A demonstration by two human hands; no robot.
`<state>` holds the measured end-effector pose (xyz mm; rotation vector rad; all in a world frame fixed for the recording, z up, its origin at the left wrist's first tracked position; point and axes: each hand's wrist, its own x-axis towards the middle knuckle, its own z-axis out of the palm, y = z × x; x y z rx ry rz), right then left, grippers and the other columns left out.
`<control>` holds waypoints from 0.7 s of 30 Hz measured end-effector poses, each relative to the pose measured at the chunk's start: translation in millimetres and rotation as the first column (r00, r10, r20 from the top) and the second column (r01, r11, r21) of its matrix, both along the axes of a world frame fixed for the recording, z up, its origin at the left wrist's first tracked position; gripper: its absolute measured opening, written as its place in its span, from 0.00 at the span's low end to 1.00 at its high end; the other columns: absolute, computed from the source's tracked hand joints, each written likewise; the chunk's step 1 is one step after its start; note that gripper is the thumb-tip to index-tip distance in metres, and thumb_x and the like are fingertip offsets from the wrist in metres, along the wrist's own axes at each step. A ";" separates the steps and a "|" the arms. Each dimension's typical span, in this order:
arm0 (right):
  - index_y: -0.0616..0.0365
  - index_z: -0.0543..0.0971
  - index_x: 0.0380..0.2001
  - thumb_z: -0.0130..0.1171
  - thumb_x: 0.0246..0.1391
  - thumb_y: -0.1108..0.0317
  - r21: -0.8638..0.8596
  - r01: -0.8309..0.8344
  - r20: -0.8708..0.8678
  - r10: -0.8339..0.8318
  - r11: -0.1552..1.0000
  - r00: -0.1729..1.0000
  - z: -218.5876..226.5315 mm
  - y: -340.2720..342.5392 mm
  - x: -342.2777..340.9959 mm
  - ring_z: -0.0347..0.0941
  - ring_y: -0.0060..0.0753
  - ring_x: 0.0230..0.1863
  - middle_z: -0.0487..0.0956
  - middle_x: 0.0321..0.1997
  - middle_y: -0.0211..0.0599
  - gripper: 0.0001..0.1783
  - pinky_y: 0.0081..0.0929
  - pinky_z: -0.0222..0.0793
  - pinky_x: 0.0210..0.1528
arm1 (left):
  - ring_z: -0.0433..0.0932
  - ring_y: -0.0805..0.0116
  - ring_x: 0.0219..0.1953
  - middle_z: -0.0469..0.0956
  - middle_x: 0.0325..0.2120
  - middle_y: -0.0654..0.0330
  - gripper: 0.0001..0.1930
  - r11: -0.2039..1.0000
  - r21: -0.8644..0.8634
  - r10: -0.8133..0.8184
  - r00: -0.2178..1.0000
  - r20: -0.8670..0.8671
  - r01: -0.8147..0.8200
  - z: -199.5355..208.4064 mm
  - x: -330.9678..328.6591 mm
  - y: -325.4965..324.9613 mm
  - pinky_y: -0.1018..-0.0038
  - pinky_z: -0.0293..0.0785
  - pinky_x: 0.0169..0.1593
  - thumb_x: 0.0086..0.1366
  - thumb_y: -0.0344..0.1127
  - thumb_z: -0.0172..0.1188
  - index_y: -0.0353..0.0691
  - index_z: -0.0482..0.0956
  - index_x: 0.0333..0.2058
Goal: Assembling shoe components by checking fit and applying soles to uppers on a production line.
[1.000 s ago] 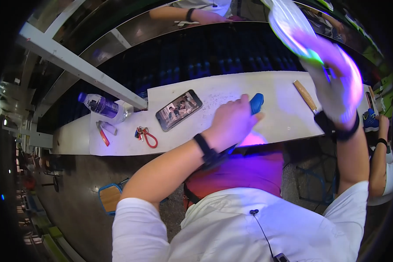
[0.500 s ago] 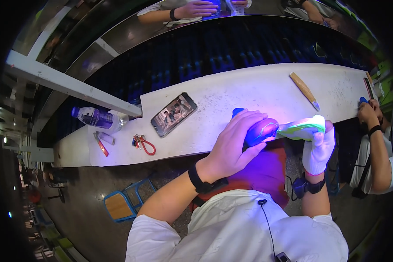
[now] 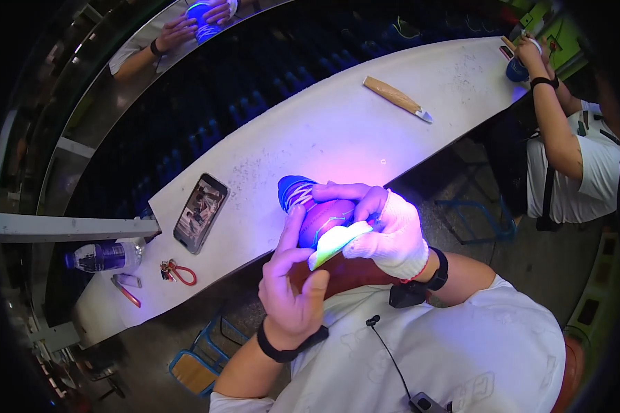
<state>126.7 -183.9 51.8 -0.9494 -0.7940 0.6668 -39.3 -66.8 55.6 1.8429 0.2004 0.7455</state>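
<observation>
As half-open left fingers [image 3: 291,230] touch the shoe [image 3: 326,220], right fingers [image 3: 342,191] grip it

A blue shoe upper [image 3: 289,182] with white laces [image 3: 299,197] and a dark red toe [image 3: 327,215] glows between the hands, a white sole [image 3: 337,239] tinged bright green against it. The right hand [image 3: 391,230] wears a white knit glove [image 3: 408,246], red-trimmed at the cuff. Beyond the grip, a tan-handled knife [image 3: 395,97] on a white, grey-speckled table [image 3: 324,134]; to its left, a red key loop [image 3: 185,277].
</observation>
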 end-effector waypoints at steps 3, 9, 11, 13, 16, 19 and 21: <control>0.61 0.76 0.36 0.75 0.57 0.74 -0.031 -0.040 -0.133 0.035 0.999 0.990 5.8 -5.3 -13.6 0.75 0.53 0.68 0.76 0.67 0.65 0.14 0.53 0.73 0.69 | 0.64 0.38 0.75 0.63 0.68 0.19 0.21 0.940 -0.331 0.144 0.976 0.164 -0.083 -12.4 1.0 -27.1 0.56 0.61 0.73 0.74 0.39 0.66 0.37 0.62 0.49; 0.57 0.76 0.36 0.78 0.54 0.74 0.081 0.025 0.141 -0.036 0.996 0.989 -9.6 -3.3 -13.4 0.78 0.59 0.66 0.79 0.64 0.63 0.17 0.52 0.78 0.64 | 0.64 0.35 0.74 0.65 0.66 0.19 0.20 0.957 -0.272 0.146 0.980 0.134 -0.106 -18.0 -7.6 -30.0 0.52 0.60 0.74 0.74 0.39 0.67 0.38 0.61 0.47; 0.55 0.74 0.36 0.80 0.52 0.70 0.054 0.030 0.157 -0.038 0.998 0.987 -12.3 -5.7 -15.0 0.78 0.61 0.66 0.80 0.63 0.64 0.20 0.58 0.71 0.69 | 0.64 0.34 0.74 0.65 0.66 0.18 0.21 0.960 -0.255 0.153 0.979 0.134 -0.115 -22.7 -11.3 -30.3 0.50 0.59 0.75 0.74 0.39 0.67 0.39 0.61 0.47; 0.52 0.73 0.36 0.81 0.51 0.67 0.031 0.039 0.170 -0.043 0.999 0.985 -12.3 -8.1 -15.0 0.78 0.62 0.65 0.81 0.62 0.65 0.22 0.64 0.63 0.74 | 0.64 0.33 0.74 0.65 0.66 0.18 0.21 0.965 -0.233 0.154 0.979 0.131 -0.121 -24.7 -15.9 -28.6 0.48 0.58 0.75 0.73 0.39 0.68 0.39 0.61 0.47; 0.53 0.73 0.36 0.82 0.49 0.67 -0.019 0.065 0.310 -0.056 0.998 0.949 1.1 -11.9 -7.9 0.81 0.60 0.63 0.83 0.61 0.60 0.23 0.57 0.73 0.69 | 0.65 0.35 0.74 0.68 0.65 0.21 0.24 0.966 -0.242 0.117 0.990 0.077 -0.095 -19.2 -22.8 -20.8 0.46 0.57 0.76 0.72 0.38 0.70 0.38 0.60 0.51; 0.54 0.76 0.24 0.85 0.43 0.62 -0.231 0.126 0.610 0.043 0.965 0.792 15.5 -11.0 -0.8 0.87 0.49 0.54 0.86 0.54 0.50 0.22 0.39 0.84 0.53 | 0.73 0.48 0.64 0.72 0.59 0.37 0.29 0.979 -0.202 0.008 0.991 0.135 0.020 7.1 -8.1 -0.9 0.52 0.65 0.71 0.72 0.43 0.68 0.34 0.64 0.60; 0.54 0.76 0.22 0.86 0.40 0.60 -0.196 0.161 0.624 -0.004 0.967 0.782 17.3 -6.6 2.4 0.87 0.47 0.52 0.87 0.53 0.49 0.24 0.37 0.84 0.51 | 0.73 0.49 0.63 0.72 0.59 0.39 0.29 0.997 -0.081 -0.020 0.999 -0.049 0.016 15.4 -13.2 14.9 0.53 0.67 0.70 0.74 0.50 0.63 0.35 0.66 0.61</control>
